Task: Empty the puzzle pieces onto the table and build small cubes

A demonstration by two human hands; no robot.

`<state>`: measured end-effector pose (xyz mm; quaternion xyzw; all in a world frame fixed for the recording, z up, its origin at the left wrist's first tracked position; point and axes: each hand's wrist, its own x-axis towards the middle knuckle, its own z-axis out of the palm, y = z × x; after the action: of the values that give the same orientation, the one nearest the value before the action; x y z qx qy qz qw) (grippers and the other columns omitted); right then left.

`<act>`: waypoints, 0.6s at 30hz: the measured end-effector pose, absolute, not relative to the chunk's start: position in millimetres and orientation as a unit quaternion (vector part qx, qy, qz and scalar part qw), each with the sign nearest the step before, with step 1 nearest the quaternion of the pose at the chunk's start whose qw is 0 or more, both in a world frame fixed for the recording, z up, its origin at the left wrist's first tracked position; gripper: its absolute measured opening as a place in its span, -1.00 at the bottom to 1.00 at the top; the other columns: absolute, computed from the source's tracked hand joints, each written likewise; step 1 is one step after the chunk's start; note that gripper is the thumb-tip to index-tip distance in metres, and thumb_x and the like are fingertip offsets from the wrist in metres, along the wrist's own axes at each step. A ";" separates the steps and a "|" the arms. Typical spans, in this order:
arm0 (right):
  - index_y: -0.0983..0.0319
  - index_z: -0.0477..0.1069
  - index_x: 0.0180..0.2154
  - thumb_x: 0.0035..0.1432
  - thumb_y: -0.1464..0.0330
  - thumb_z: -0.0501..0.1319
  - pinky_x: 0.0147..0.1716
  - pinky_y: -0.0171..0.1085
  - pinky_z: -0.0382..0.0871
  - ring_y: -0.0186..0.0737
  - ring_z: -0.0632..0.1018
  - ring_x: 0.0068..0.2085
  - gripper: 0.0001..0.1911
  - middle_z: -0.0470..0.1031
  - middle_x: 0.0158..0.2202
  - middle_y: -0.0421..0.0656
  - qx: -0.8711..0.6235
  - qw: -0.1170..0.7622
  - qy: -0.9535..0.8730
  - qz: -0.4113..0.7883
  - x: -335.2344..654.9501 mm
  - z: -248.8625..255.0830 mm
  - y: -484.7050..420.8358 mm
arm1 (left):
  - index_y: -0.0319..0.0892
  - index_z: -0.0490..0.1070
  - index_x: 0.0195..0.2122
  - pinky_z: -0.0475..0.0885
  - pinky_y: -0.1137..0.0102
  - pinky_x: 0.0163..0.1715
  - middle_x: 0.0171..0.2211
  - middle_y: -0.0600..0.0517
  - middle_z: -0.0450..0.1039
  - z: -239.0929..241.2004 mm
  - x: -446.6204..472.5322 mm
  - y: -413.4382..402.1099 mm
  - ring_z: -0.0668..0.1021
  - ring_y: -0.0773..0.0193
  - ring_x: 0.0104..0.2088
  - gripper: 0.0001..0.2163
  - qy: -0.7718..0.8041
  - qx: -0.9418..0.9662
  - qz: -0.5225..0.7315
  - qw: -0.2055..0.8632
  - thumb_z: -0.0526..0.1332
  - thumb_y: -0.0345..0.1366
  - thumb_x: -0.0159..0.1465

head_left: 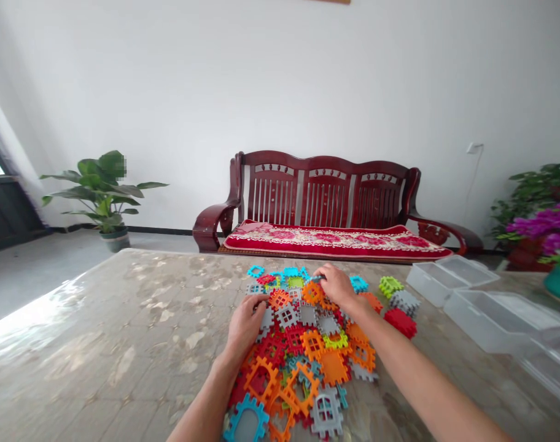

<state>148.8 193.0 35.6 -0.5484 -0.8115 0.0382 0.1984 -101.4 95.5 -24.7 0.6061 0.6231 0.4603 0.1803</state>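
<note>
A heap of plastic interlocking building panels [333, 367] in orange, red, grey, blue and lime lies on the table, many with notched edges and window cut-outs. At the heap's left edge is my left hand [247, 320], its fingers stretched over the pieces beside a grey panel [267, 319]. No piece shows in that hand, and its fingertips are partly hidden. My right hand [335, 285] reaches to the far side of the heap. Its fingers are closed on a small blue-grey panel [317, 279], mostly covered by the hand, above an orange window panel [312, 293].
Right of the heap stand stacked panels: lime [391, 286], grey [404, 302] and red [400, 322]. Clear plastic boxes [487, 316] sit farther right, near purple flowers [549, 228]. Beyond the patterned table [137, 331] is a wooden bench [328, 190]; a potted plant [105, 193] stands left.
</note>
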 end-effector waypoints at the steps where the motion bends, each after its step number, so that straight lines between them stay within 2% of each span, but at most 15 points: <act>1: 0.12 0.54 -0.23 0.00 0.59 0.08 -0.11 -0.36 0.27 -0.24 0.49 -0.09 -0.61 0.53 -0.14 -0.18 -0.548 0.197 -0.811 0.045 155.1 34.2 190.4 | -0.11 0.53 -0.20 0.37 0.28 0.03 -0.14 -0.01 0.54 -24.8 -101.5 95.6 0.54 0.17 -0.08 -0.73 0.623 0.606 0.461 0.179 0.05 -0.24 0.22; 6: 0.16 0.55 -0.25 -0.06 0.62 0.08 -0.23 -0.36 0.31 -0.22 0.55 -0.17 -0.59 0.59 -0.22 -0.18 -0.573 0.179 -0.792 0.112 176.1 29.6 183.0 | -0.12 0.52 -0.19 0.37 0.29 0.01 -0.14 -0.01 0.54 -24.8 -102.2 96.1 0.54 0.17 -0.10 -0.72 0.623 0.611 0.455 0.177 0.05 -0.24 0.23; 10: 0.17 0.54 -0.20 0.02 0.48 0.13 -0.26 -0.35 0.33 -0.20 0.56 -0.21 -0.69 0.61 -0.22 -0.17 -0.583 0.191 -0.779 0.131 171.7 30.9 182.9 | -0.11 0.53 -0.20 0.38 0.29 0.00 -0.15 0.00 0.55 -25.2 -102.6 96.5 0.54 0.17 -0.11 -0.73 0.624 0.608 0.458 0.175 0.06 -0.24 0.21; 12: 0.18 0.52 -0.13 0.03 0.34 0.19 -0.22 -0.31 0.35 -0.15 0.56 -0.17 -0.68 0.59 -0.17 -0.14 -0.574 0.175 -0.790 0.127 165.4 30.8 185.4 | -0.10 0.53 -0.20 0.38 0.29 0.00 -0.16 0.00 0.55 -25.0 -102.5 96.7 0.54 0.17 -0.11 -0.73 0.623 0.607 0.460 0.177 0.06 -0.23 0.21; 14: 0.16 0.49 -0.05 -0.01 0.28 0.23 -0.13 -0.28 0.34 -0.09 0.53 -0.08 -0.58 0.56 -0.08 -0.13 -0.555 0.152 -0.809 0.121 159.8 29.5 190.1 | -0.11 0.53 -0.20 0.38 0.29 0.00 -0.16 -0.01 0.55 -24.6 -102.4 96.6 0.54 0.17 -0.10 -0.73 0.622 0.608 0.459 0.179 0.06 -0.23 0.21; 16: 0.12 0.46 -0.01 -0.07 0.32 0.25 -0.07 -0.27 0.32 -0.08 0.50 0.00 -0.51 0.54 -0.03 -0.15 -0.536 0.129 -0.824 0.131 156.4 27.6 196.2 | -0.11 0.53 -0.21 0.38 0.29 0.01 -0.15 -0.01 0.55 -24.0 -102.1 96.5 0.54 0.17 -0.10 -0.73 0.622 0.609 0.459 0.180 0.06 -0.24 0.21; 18: 0.10 0.47 -0.01 -0.10 0.37 0.25 -0.06 -0.29 0.32 -0.11 0.50 -0.01 -0.49 0.55 -0.04 -0.19 -0.526 0.114 -0.829 0.152 155.3 25.9 202.3 | -0.11 0.53 -0.21 0.38 0.29 0.01 -0.15 -0.01 0.55 -23.5 -101.8 96.2 0.54 0.18 -0.10 -0.73 0.622 0.608 0.459 0.178 0.06 -0.25 0.21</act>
<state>155.3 202.3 25.9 -0.5263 -0.8288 0.1523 0.1135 -101.8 96.2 -23.5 0.6079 0.6225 0.4595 0.1785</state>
